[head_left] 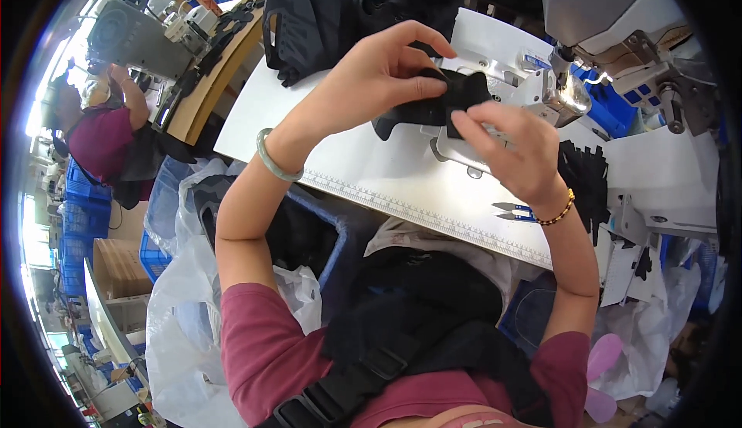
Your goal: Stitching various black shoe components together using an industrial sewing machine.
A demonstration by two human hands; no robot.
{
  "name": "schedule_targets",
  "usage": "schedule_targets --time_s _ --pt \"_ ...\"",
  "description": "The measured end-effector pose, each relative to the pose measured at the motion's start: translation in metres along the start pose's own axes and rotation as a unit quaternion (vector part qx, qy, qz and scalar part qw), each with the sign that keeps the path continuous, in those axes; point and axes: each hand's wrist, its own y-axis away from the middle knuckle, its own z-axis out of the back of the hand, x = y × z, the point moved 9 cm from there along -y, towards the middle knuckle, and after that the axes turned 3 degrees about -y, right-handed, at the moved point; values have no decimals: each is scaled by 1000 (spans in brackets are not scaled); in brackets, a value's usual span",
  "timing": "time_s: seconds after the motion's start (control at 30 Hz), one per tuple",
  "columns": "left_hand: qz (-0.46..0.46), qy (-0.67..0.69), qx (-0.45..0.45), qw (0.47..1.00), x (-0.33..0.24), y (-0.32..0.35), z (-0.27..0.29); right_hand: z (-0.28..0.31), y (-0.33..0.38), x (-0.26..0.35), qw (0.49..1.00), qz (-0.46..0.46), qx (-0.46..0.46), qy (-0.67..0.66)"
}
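Note:
My left hand (pixel 386 76) is closed on a black fabric piece (pixel 417 111), its thumb pressed on the top and the index finger curving above it. At the piece's right edge, the fingertips of my right hand (pixel 516 146) pinch the black cloth. Both hands are over the white sewing table, just left of the sewing machine's metal head (pixel 560 92). The underside of the piece and some of the fingers are hidden. A pair of thread snips (pixel 516 212) with blue handles lies below my right hand.
Black fabric parts (pixel 313 22) are heaped at the table's far side. Black strips (pixel 583 181) hang at the right. A ruler tape (pixel 386 200) runs along the near edge. Below left stands a blue bin (pixel 334 235) beside clear plastic bags. A co-worker (pixel 100 134) sits far left.

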Motion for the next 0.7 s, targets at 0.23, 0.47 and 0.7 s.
schedule_targets --time_s 0.23,0.47,0.7 --pt "19 129 -53 990 14 1 -1 -6 26 31 978 190 3 84" --pt "36 73 -66 994 11 12 -8 4 11 11 994 -55 -32 -88" --pt "-20 -389 -444 807 -3 83 66 -28 42 -30 843 -439 47 -307"
